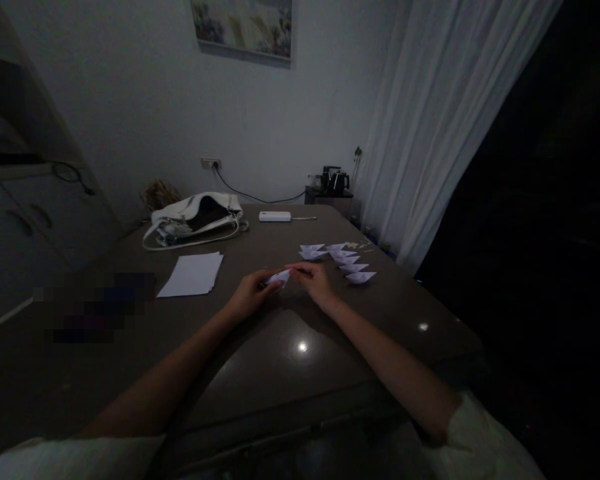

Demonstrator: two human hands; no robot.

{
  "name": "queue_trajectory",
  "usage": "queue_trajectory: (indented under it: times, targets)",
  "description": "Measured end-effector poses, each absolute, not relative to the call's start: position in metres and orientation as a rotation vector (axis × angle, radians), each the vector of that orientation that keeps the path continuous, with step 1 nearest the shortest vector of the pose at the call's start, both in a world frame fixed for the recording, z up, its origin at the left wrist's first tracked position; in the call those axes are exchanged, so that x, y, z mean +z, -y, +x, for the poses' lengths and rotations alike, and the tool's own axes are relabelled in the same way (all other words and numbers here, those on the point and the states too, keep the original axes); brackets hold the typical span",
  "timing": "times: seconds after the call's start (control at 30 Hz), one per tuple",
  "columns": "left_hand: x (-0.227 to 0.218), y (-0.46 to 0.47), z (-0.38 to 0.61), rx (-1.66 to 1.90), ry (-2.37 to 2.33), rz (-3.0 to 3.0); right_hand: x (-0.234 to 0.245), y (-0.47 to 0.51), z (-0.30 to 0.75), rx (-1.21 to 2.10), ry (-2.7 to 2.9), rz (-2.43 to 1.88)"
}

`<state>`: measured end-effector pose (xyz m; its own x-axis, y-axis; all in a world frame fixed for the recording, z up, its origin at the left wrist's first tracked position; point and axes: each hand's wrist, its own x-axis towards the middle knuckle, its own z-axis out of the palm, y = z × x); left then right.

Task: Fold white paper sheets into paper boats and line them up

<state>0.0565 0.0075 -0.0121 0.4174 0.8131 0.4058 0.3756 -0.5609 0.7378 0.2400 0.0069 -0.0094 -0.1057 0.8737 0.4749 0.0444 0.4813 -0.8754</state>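
Observation:
Between my two hands is a small piece of folded white paper [279, 277], held just above the dark table. My left hand [253, 291] pinches it from the left, thumb on the near side. The fingers of my right hand [314, 281] close on its right end. Beyond my right hand stand several folded paper boats [360, 277] in two uneven rows. To the left of my left hand lies a stack of white paper sheets [190, 274], its edges slightly out of line.
A white handbag [197, 217] gapes at the table's back left. Near the back edge lies a white power bank [275, 217] with a short cable. Small pale bits [356, 245] are scattered behind the boats. A black kettle [339, 181] stands on a low cabinet past the table.

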Motion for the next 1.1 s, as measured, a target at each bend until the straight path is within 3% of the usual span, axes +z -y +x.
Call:
queue_trajectory:
  times: [1.1]
  targets:
    - [0.002,0.005,0.059,0.863,-0.978,1.851,-0.007,-0.004,0.238,0.772,1.591,-0.913]
